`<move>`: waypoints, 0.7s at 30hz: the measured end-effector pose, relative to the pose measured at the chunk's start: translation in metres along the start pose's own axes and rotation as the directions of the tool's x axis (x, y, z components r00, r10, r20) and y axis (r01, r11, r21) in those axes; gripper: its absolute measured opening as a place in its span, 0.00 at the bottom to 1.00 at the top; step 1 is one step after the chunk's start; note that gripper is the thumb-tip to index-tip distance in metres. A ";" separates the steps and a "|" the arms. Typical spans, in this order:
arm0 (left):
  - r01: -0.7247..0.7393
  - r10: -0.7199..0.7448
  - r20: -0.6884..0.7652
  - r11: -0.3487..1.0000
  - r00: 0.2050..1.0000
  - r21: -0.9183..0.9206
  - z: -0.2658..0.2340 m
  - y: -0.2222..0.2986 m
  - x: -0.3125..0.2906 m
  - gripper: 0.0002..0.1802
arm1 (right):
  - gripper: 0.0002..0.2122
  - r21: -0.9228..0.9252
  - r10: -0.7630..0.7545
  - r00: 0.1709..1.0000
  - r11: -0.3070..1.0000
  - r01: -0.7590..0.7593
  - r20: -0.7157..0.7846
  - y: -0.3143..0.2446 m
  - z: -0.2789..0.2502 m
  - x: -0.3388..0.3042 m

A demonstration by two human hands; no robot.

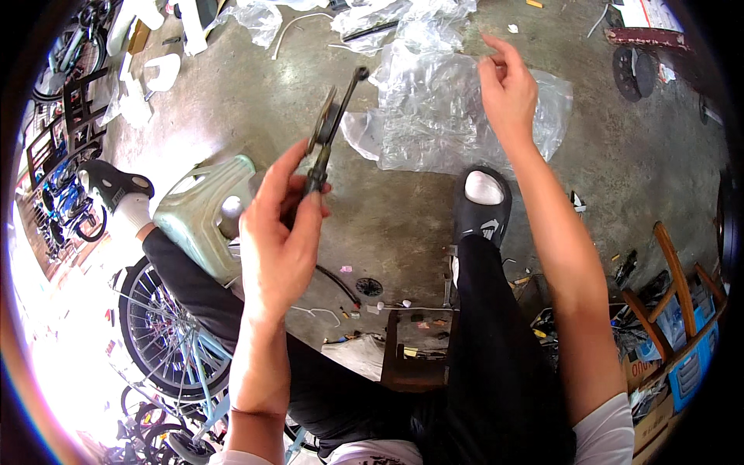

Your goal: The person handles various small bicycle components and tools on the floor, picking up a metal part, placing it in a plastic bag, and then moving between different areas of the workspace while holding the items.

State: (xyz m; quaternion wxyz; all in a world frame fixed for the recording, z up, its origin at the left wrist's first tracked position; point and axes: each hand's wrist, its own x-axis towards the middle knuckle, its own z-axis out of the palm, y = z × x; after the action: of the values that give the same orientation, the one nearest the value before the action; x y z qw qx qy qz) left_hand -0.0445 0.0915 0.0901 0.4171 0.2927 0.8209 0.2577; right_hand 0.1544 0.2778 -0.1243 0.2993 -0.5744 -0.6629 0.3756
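My left hand (pixel 283 225) is closed around the lower end of a long dark metal part (pixel 329 128). The part points up and away from me, with a small round eye at its tip and a flat plate beside its shaft. I cannot make out exactly what kind of part it is. My right hand (pixel 508 93) hovers at the right, apart from the part, with nothing visible in it. Its index finger and thumb are stretched out, the other fingers partly curled. Beneath and beside it, a crumpled clear plastic bag (pixel 434 116) lies on the floor.
A pale green plastic stool (pixel 198 221) stands by my left leg, near a bicycle wheel (pixel 174 329). More plastic wrapping (pixel 256 23) and white pieces lie at the far left. A wooden-framed chair (pixel 674 294) is at the right. A black hose (pixel 339 284) lies on the concrete floor.
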 end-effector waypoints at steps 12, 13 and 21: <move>0.172 -0.173 -0.023 0.984 0.985 -0.033 -0.013 -0.049 -0.060 0.29 | 0.12 0.066 -0.441 0.818 0.890 0.451 0.369 -0.085 0.031 -0.090; 0.179 -0.179 -0.024 0.983 0.983 -0.033 -0.012 -0.051 -0.060 0.29 | 0.12 0.059 -0.430 0.822 0.895 0.442 0.373 -0.084 0.038 -0.093; 0.183 -0.183 -0.016 0.983 0.983 -0.005 -0.008 -0.060 -0.058 0.29 | 0.06 0.112 -0.289 0.884 0.957 0.267 0.366 -0.078 0.054 -0.096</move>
State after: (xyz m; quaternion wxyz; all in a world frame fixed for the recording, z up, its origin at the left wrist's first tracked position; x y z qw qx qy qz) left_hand -0.0390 0.0079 0.0857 0.4329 0.2133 0.8472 0.2220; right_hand 0.0832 0.1705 -0.0844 0.2330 -0.3810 -0.7721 0.4520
